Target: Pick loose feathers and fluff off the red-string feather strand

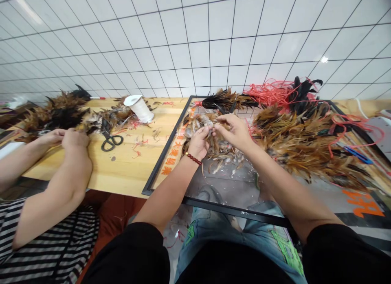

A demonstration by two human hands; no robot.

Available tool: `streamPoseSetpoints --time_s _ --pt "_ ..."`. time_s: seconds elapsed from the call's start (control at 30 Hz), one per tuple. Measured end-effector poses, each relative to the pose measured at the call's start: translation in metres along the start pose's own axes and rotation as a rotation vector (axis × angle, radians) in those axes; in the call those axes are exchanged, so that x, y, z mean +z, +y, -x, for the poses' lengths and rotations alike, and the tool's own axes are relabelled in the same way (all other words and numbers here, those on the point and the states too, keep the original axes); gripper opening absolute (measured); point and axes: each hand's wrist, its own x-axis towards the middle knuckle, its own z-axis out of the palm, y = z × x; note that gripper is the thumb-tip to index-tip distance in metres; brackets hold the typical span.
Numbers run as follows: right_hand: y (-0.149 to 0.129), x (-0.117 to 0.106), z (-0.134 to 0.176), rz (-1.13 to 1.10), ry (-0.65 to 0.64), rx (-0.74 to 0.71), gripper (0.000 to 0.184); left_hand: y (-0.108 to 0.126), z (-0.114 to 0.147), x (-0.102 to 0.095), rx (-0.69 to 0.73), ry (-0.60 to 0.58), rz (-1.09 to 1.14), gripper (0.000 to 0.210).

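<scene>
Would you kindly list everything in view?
tiled wall: one, white, back
wooden tabletop: one, yellowish, left
clear panel: one, black frame, centre
feathers: many, brown and black, panel and tabletop
string: tangle, red, back right
spool: one, white, tabletop
scissors: at least one pair, black, tabletop
slim tool: one, blue, right
object: one, white, right edge
lettering: several, orange, on panel
fabric: one piece, rust, lower left
coworker: one, striped black and white, left
bracelet: one, dark red, left wrist
jeans: one pair, blue, bottom centre
sleeves: two, black, bottom
left hand: one, bare, at central feathers
right hand: one, bare, beside the left
</scene>
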Motion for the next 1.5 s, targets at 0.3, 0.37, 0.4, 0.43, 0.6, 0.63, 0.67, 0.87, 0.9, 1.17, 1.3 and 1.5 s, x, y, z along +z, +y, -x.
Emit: streamPoseSetpoints --time_s 0.3,0.37,0.4,0.43,0.6,0.63,0.67,0.87,0.9,1.17,1.3,1.5 --pt "-0.012 0.003 -0.005 -0.687 -0.125 0.526 0.043 -0.003 0.008 0.005 0.007 -0.092 -0.144 0.022" --pt "-0.015 0.002 -0.005 -0.671 -0.145 0.513 0.043 -0.001 0.008 0.005 -0.011 -0.066 -0.156 0.023" --pt "-0.016 0.001 -0.005 -0.661 -0.160 0.502 0.042 0.000 0.007 0.004 -0.018 -0.053 -0.165 0.024" --pt "-0.016 0.001 -0.005 -0.650 -0.170 0.491 0.040 0.000 0.007 0.003 -0.026 -0.047 -0.176 0.024" --pt "-0.006 0.006 -0.003 -0.517 -0.071 0.415 0.028 -0.002 0.008 0.002 -0.068 -0.125 -0.222 0.027" --pt "-0.004 0.007 -0.003 -0.474 -0.040 0.388 0.025 -0.002 0.009 0.001 -0.066 -0.143 -0.229 0.029" --pt "-0.001 0.007 -0.004 -0.432 -0.018 0.367 0.023 -0.002 0.009 0.001 -0.063 -0.159 -0.238 0.030" --pt "-0.002 -0.018 -0.010 -0.064 -0.175 0.283 0.010 0.009 0.005 0.000 0.034 -0.093 -0.128 0.017" --pt "-0.005 -0.024 -0.011 0.004 -0.336 0.256 0.004 0.012 0.004 -0.001 0.057 -0.070 -0.097 0.015" --pt "-0.028 -0.014 0.001 0.554 -0.970 0.188 0.018 0.019 -0.002 -0.005 0.089 -0.019 0.005 0.013" --pt "-0.027 -0.003 0.004 0.562 -0.931 0.154 0.018 0.018 -0.002 -0.005 0.087 -0.011 0.020 0.015" --pt "-0.006 -0.026 -0.009 -0.075 -0.534 0.344 0.006 0.018 -0.004 -0.006 0.090 0.023 0.007 0.014"
